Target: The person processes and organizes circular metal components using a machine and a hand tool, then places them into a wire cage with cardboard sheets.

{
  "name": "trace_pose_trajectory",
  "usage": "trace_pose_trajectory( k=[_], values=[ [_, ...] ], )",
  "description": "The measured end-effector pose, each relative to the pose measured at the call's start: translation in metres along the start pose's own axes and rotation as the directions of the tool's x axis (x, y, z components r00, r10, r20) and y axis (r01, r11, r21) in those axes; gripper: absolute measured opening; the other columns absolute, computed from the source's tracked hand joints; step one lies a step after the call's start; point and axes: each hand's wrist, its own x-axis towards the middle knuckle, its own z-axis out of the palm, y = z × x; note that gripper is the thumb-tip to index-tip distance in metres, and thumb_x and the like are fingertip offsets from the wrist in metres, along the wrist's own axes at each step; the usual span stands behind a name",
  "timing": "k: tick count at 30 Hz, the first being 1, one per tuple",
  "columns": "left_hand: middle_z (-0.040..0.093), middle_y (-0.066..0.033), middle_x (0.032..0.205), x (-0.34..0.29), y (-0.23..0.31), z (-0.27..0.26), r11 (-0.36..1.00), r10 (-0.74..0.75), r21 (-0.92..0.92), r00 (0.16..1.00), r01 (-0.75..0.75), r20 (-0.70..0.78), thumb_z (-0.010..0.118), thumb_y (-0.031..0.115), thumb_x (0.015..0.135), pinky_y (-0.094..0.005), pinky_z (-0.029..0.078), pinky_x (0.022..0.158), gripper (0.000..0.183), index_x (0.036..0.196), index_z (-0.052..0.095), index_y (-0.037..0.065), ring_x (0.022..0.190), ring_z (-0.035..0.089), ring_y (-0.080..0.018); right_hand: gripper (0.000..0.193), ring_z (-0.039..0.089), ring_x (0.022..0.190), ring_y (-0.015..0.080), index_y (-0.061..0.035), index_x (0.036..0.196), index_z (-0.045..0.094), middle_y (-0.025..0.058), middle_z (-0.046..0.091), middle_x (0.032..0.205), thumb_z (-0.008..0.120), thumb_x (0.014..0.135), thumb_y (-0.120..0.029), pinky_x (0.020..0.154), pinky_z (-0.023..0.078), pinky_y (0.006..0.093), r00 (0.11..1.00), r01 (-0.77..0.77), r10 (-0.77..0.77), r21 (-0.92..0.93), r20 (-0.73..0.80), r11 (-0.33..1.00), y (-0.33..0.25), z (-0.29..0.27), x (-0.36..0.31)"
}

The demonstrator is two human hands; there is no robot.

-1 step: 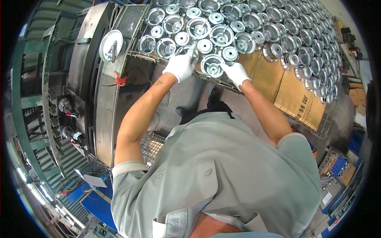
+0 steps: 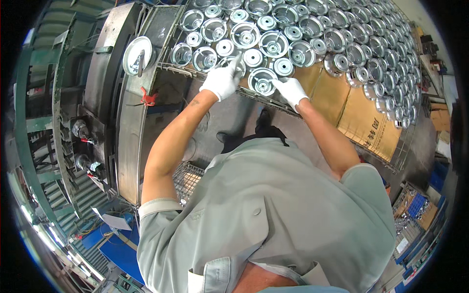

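Both my hands wear white gloves and reach the front edge of a load of shiny metal cups. My left hand (image 2: 221, 82) lies over one metal cup (image 2: 226, 62) in the front row, fingers bent around its right side; the hand hides much of that cup. My right hand (image 2: 291, 91) pinches the right rim of another metal cup (image 2: 262, 81), whose open side faces up at the rack's front edge. Just behind it, a cup with its round end up (image 2: 283, 67) touches its neighbours.
Rows of metal cups (image 2: 337, 40) fill the wire rack (image 2: 191, 74) toward the back and right. Brown cardboard (image 2: 369, 119) lines its right front. To the left are a machine bench (image 2: 129, 146), a white round dish (image 2: 134, 56) and a red-handled tool (image 2: 147, 96). A wire basket (image 2: 188, 178) sits below.
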Motion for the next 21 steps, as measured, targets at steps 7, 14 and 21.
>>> trace_pose_trajectory(
  k=[7,14,21],
  values=[
    [0.067,-0.0157,0.095,0.007,0.000,-0.019,0.974,-0.225,0.038,0.974,0.224,0.000,0.063,0.038,0.081,-0.0385,0.048,0.081,0.035,0.103,0.066,0.011,0.092,0.064,-0.0306,0.034,0.060,0.078,0.0182,0.0053,0.099,0.065,0.0129,0.068,0.087,0.059,0.084,-0.025,0.073,0.046,0.0324,0.977,-0.084,0.089,-0.035,0.194,0.996,0.028,0.000,0.020],
    [0.062,-0.0188,0.111,0.021,0.008,-0.026,0.899,-0.369,0.251,0.929,0.359,-0.007,0.070,0.039,0.074,-0.0420,0.047,0.085,0.055,0.114,0.055,0.003,0.102,0.061,-0.0330,0.036,0.062,0.072,0.0244,0.0081,0.092,0.065,0.0190,0.066,0.079,0.060,0.082,-0.026,0.070,0.046,0.0369,0.999,0.022,-0.017,-0.133,0.040,0.991,0.035,0.005,0.025],
    [0.062,-0.0211,0.111,0.031,-0.013,-0.018,0.875,-0.408,0.333,0.905,0.351,0.118,0.060,0.021,0.080,-0.0461,0.044,0.088,0.054,0.127,0.041,0.002,0.106,0.060,-0.0344,0.032,0.055,0.077,0.0149,0.0071,0.100,0.065,0.0083,0.066,0.085,0.061,0.085,-0.021,0.072,0.044,0.0304,0.989,-0.057,0.044,0.095,0.138,0.994,0.021,0.001,0.016]
  ],
)
